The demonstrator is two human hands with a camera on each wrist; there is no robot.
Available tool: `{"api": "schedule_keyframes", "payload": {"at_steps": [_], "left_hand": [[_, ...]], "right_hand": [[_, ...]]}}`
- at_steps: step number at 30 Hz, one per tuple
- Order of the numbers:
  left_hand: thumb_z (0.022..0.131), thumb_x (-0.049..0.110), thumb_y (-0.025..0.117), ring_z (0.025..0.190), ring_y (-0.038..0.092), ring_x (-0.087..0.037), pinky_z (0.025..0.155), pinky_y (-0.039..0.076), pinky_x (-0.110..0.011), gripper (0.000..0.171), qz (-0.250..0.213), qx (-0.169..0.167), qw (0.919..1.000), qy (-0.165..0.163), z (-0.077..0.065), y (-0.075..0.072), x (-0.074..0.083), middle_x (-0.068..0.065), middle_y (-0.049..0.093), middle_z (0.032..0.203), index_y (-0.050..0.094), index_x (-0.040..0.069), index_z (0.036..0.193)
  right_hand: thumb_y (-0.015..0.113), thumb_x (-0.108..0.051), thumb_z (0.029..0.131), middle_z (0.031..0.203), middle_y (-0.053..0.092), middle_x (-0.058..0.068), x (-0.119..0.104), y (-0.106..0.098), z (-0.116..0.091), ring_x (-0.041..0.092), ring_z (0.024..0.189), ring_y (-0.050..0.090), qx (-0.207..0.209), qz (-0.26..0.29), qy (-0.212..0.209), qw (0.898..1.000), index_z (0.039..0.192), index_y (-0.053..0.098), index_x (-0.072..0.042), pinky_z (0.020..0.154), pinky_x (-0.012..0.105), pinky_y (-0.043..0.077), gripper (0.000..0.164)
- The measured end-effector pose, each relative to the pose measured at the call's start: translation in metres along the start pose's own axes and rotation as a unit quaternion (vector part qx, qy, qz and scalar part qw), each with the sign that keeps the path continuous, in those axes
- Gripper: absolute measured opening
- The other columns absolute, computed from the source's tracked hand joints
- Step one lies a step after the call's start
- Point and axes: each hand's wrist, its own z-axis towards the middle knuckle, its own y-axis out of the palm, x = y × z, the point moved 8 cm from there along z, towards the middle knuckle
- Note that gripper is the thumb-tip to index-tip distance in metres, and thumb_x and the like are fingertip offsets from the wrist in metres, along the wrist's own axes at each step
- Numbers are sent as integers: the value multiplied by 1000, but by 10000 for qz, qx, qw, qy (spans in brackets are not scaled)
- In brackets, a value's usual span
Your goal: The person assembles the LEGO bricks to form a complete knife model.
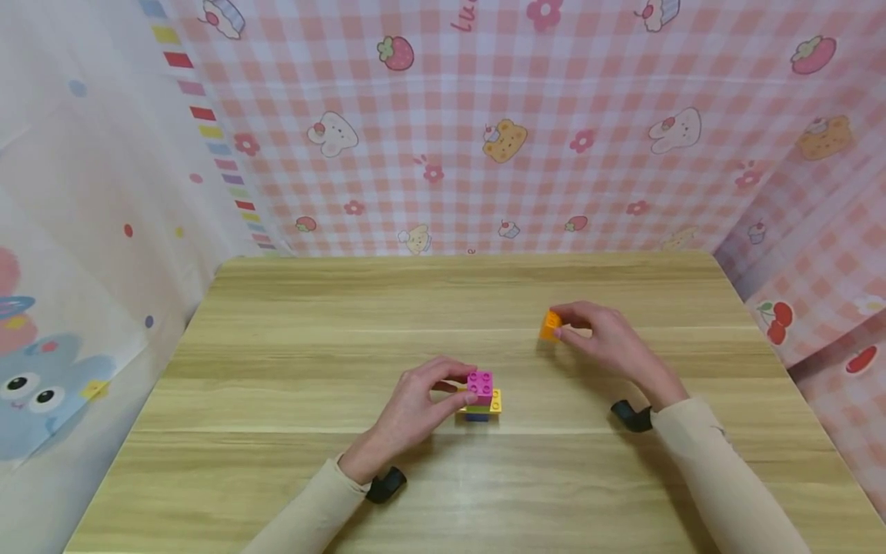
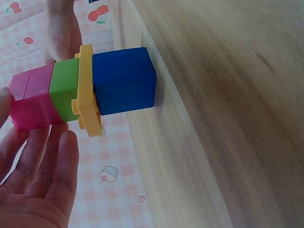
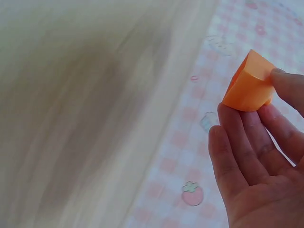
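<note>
A stack of toy building bricks (image 2: 124, 80) stands on the table: blue at the bottom, then a flat yellow plate (image 2: 86, 95), a green brick (image 2: 65, 85) and pink on top. Thumb and fingers of my left hand (image 1: 421, 404) pinch the pink part (image 1: 480, 383) from the left side. My right hand (image 1: 604, 338) holds an orange brick (image 1: 550, 326) between thumb and fingers, farther back and to the right of the stack. In the right wrist view the orange brick (image 3: 251, 83) is raised off the table, tilted, with its hollow underside partly showing.
The wooden table (image 1: 291, 431) spreads around both hands. Behind it hangs a pink checked cloth (image 1: 443, 138), and a white patterned cloth (image 1: 83, 192) hangs at the left. Black wrist-worn devices (image 1: 386, 485) sit below both wrists.
</note>
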Motion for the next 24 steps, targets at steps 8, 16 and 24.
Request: {"api": "schedule_keyframes", "payload": {"at_steps": [8, 16, 24], "left_hand": [[92, 16, 80, 104, 70, -20, 88, 60, -29, 34, -6, 28, 10000, 50, 0, 0, 1, -6, 72, 117, 72, 2, 122], [92, 16, 80, 103, 71, -20, 88, 60, -30, 34, -35, 42, 10000, 46, -1, -1, 2, -7, 72, 118, 71, 2, 122], [93, 16, 79, 104, 70, -19, 89, 60, -31, 34, -25, 27, 10000, 9, -2, 0, -1, -6, 72, 118, 71, 2, 122]], "right_hand": [[72, -16, 100, 127, 69, 16, -21, -1, -8, 35, 114, 67, 175, 252, -202, 9993, 132, 66, 1, 101, 56, 53, 37], [71, -19, 100, 128, 68, 12, -40, 1, -15, 33, 117, 65, 253, 419, -369, 9981, 133, 66, -2, 102, 55, 53, 37], [73, -18, 99, 127, 69, 9, -59, 2, -21, 30, 116, 66, 341, 544, -687, 9956, 132, 67, -3, 99, 53, 55, 37]]}}
